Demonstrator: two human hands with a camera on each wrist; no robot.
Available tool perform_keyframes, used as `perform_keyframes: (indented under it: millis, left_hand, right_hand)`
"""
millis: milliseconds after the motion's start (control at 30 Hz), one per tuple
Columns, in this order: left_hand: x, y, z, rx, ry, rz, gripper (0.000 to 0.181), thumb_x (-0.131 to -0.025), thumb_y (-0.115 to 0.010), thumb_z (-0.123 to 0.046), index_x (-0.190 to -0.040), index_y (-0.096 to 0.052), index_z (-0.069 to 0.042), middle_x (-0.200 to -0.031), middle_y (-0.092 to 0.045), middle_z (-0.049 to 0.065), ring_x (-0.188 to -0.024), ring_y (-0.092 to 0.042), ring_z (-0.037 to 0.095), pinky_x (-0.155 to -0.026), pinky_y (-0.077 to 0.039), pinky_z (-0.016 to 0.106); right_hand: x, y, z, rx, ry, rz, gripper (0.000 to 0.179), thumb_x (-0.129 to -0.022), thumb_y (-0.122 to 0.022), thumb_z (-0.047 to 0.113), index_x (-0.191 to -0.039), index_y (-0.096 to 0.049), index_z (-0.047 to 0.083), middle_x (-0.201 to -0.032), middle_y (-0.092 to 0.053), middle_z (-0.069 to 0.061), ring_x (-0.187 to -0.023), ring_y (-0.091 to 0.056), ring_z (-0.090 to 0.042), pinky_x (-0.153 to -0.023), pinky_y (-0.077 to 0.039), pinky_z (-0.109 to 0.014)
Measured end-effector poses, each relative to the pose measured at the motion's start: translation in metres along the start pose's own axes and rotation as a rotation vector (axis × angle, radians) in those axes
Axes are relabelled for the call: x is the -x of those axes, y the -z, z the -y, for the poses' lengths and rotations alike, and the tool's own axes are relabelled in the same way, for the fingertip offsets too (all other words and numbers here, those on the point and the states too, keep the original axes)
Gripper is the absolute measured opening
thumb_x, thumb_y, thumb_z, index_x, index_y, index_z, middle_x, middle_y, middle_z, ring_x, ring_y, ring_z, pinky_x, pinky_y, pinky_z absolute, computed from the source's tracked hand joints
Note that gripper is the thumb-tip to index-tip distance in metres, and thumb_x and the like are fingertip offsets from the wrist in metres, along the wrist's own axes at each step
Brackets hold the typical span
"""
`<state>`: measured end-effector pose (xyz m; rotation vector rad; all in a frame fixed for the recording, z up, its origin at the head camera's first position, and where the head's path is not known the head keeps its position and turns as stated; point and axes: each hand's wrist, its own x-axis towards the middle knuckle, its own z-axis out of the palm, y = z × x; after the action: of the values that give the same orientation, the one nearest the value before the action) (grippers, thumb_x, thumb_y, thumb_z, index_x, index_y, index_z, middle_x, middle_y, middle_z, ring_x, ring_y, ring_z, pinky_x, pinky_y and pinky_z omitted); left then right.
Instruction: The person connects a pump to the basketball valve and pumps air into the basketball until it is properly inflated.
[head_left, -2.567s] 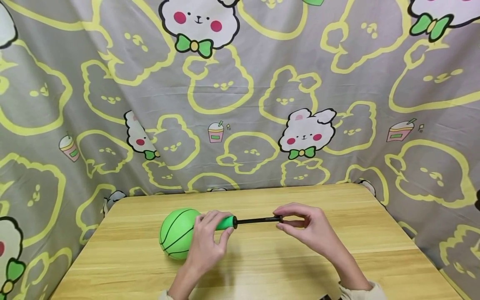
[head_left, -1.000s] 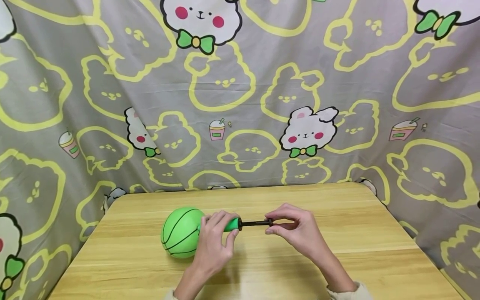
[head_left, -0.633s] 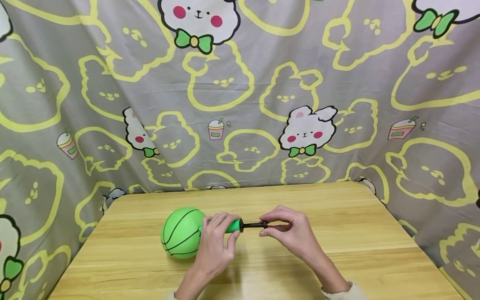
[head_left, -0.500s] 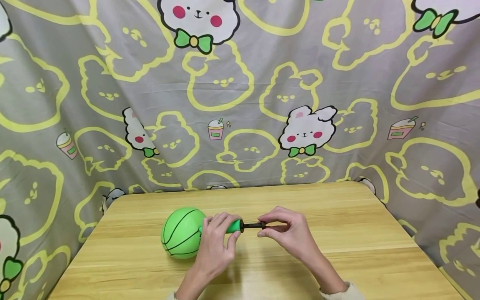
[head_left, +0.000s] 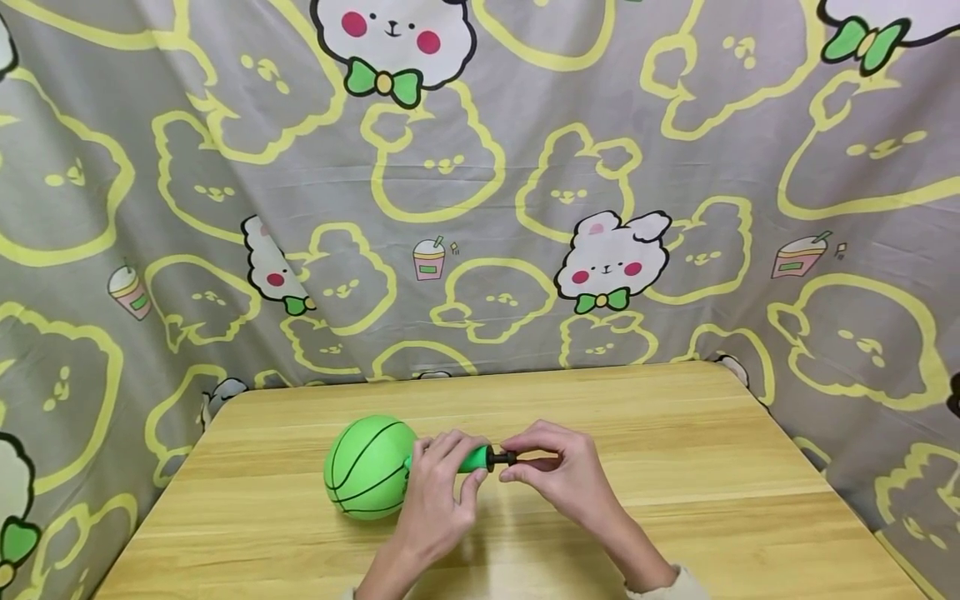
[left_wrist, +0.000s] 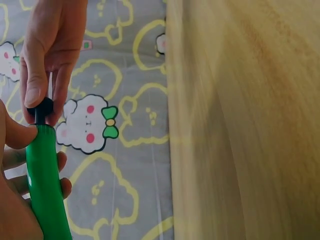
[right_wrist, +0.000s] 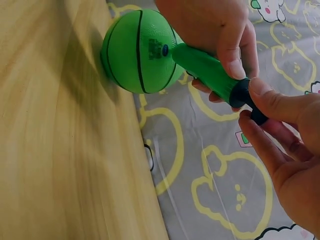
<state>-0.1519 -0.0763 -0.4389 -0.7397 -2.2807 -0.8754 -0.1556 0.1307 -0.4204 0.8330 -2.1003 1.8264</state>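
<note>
A green ball point(head_left: 367, 468) with black seam lines sits on the left half of the table. My left hand point(head_left: 438, 500) grips the green barrel of a small hand pump point(head_left: 474, 459), fingers wrapped over it. In the right wrist view the pump's narrow end meets the ball point(right_wrist: 135, 55) beside a dark round spot on its surface. My right hand point(head_left: 566, 471) pinches the black knob at the pump's other end between thumb and fingers. Only a short length of black rod shows between knob and barrel, also in the left wrist view of the pump point(left_wrist: 47, 175).
The wooden table point(head_left: 675, 467) has rounded far corners. A grey curtain point(head_left: 480, 192) printed with yellow outlines and white rabbit faces hangs right behind it and along both sides.
My right hand has moved left with the knob, so the black rod has slid most of the way into the barrel. Left hand and pump have shifted slightly right.
</note>
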Motion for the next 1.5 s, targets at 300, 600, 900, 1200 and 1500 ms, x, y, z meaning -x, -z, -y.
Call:
perform_keyframes:
  millis: [300, 600, 900, 1200, 1500]
  left_hand:
    - [0.002, -0.001, 0.001, 0.011, -0.005, 0.002, 0.028, -0.084, -0.077, -0.014, -0.111, -0.07, -0.019, -0.104, -0.067, -0.01, -0.099, -0.063, 0.009, -0.089, -0.039, 0.043]
    - [0.0, 0.002, 0.005, -0.01, 0.015, 0.015, 0.028, -0.085, -0.077, -0.018, -0.112, -0.07, -0.019, -0.105, -0.067, -0.009, -0.099, -0.063, 0.011, -0.09, -0.039, 0.04]
    - [-0.002, 0.005, 0.009, -0.013, 0.033, 0.003, 0.029, -0.085, -0.076, -0.019, -0.113, -0.071, -0.018, -0.106, -0.068, -0.009, -0.099, -0.063, 0.011, -0.09, -0.039, 0.04]
    - [-0.002, 0.009, 0.013, 0.002, 0.056, -0.016, 0.029, -0.086, -0.076, -0.019, -0.115, -0.071, -0.017, -0.108, -0.069, -0.007, -0.101, -0.063, 0.012, -0.091, -0.038, 0.041]
    - [-0.002, 0.011, 0.015, 0.008, 0.061, -0.026, 0.028, -0.086, -0.075, -0.018, -0.113, -0.071, -0.016, -0.107, -0.07, -0.007, -0.1, -0.063, 0.011, -0.09, -0.038, 0.04]
  right_hand:
    - [-0.002, 0.01, 0.004, -0.001, 0.003, 0.102, 0.022, -0.084, -0.083, 0.002, -0.103, -0.074, 0.008, -0.101, -0.069, -0.01, -0.094, -0.072, -0.025, -0.074, -0.06, -0.035]
    - [-0.003, 0.024, 0.008, 0.024, 0.004, 0.145, 0.026, -0.084, -0.081, -0.002, -0.105, -0.07, 0.009, -0.104, -0.067, -0.007, -0.095, -0.069, -0.023, -0.076, -0.06, -0.035]
    - [-0.003, 0.038, 0.012, 0.025, -0.006, 0.142, 0.026, -0.084, -0.081, -0.002, -0.106, -0.069, 0.007, -0.105, -0.067, -0.012, -0.098, -0.068, -0.023, -0.078, -0.06, -0.037]
    - [-0.004, 0.056, 0.016, 0.012, -0.011, 0.136, 0.027, -0.086, -0.08, -0.002, -0.108, -0.07, 0.011, -0.106, -0.066, -0.013, -0.1, -0.067, -0.022, -0.08, -0.06, -0.039]
    - [-0.003, 0.072, 0.019, 0.012, -0.007, 0.123, 0.028, -0.086, -0.079, -0.005, -0.109, -0.07, 0.007, -0.107, -0.066, -0.011, -0.1, -0.068, -0.021, -0.08, -0.059, -0.04]
